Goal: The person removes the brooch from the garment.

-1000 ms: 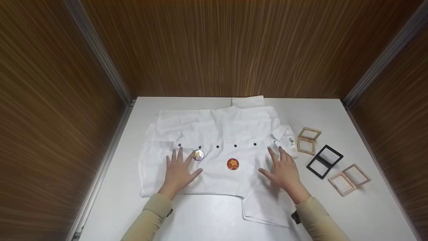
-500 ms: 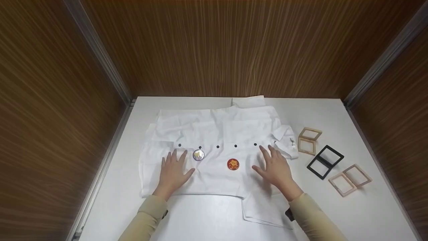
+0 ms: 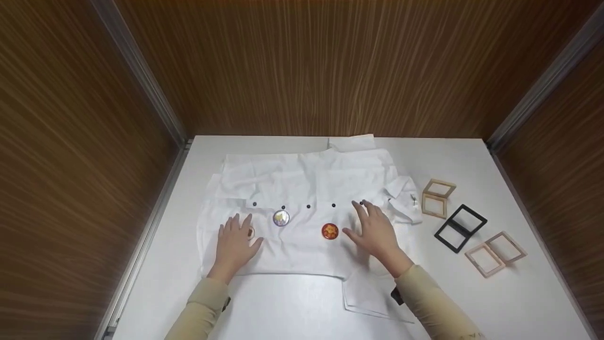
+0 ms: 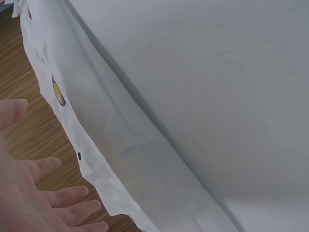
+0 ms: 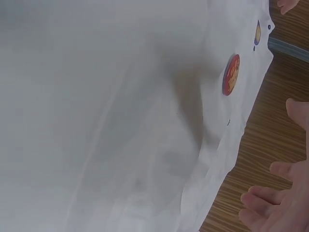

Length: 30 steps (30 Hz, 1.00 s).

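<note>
A white shirt (image 3: 283, 179) lies spread on the table with a row of small dark buttons. On it lie a red badge (image 3: 330, 231) with a yellow star and a purple-rimmed badge (image 3: 281, 218). My left hand (image 3: 232, 248) is spread over the shirt's left part, partly covering a pale round badge (image 3: 251, 232) with a brown middle. Right of the red badge, my right hand (image 3: 377, 236) is held with fingers spread, its fingertips near the last button. In the wrist views, the left hand (image 4: 38, 198) and right hand (image 5: 282, 193) hold nothing.
At the right stand three hinged double frames: a wooden one (image 3: 434, 206), a black one (image 3: 453, 236) and a pinkish one (image 3: 483, 259). Wood-grain panels (image 3: 302, 71) wall in the back and sides of the white table (image 3: 292, 307).
My left hand has drawn left and slightly toward me, away from the purple-rimmed badge, and the pale badge now shows beside it. My right hand has moved left toward the red badge.
</note>
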{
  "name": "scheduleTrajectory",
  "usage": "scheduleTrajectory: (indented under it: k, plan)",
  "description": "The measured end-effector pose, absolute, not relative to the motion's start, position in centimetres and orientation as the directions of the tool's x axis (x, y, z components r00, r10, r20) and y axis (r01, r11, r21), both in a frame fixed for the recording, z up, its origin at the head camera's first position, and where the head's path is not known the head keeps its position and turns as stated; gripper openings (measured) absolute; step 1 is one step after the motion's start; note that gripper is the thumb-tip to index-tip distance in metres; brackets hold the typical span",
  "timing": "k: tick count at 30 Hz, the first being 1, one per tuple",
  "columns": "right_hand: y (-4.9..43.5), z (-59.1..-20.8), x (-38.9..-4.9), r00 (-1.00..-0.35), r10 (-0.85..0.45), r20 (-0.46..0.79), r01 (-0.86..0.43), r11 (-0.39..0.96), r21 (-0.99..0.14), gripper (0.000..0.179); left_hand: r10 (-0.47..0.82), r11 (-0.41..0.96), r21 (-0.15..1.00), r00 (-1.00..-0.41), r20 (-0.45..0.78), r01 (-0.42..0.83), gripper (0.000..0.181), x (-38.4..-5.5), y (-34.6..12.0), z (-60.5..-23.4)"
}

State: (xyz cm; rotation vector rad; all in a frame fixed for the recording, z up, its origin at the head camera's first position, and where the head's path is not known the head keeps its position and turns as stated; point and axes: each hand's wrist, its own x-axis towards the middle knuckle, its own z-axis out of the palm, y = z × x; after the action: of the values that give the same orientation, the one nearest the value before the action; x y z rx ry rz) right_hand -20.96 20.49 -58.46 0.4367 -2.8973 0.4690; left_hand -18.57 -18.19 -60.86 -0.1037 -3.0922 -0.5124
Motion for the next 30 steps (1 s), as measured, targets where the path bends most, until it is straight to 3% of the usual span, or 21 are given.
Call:
scheduleTrajectory:
  k: [16, 30]
  plan:
    - [17.4, -58.2, -22.0, -0.902, -0.347, 0.257, -0.411, 0.873, -0.264, 0.075, 0.071, 0.942, 0.317, -0.988, 0.136, 0.112, 0.069, -18.3, -19.7, -61.1]
    - [14.7, -57.4, -23.4, -0.862, -0.442, 0.251, -0.494, 0.844, -0.211, 0.077, 0.039, 0.951, 0.302, -0.995, 0.091, 0.065, 0.071, -17.6, -20.8, -61.3]
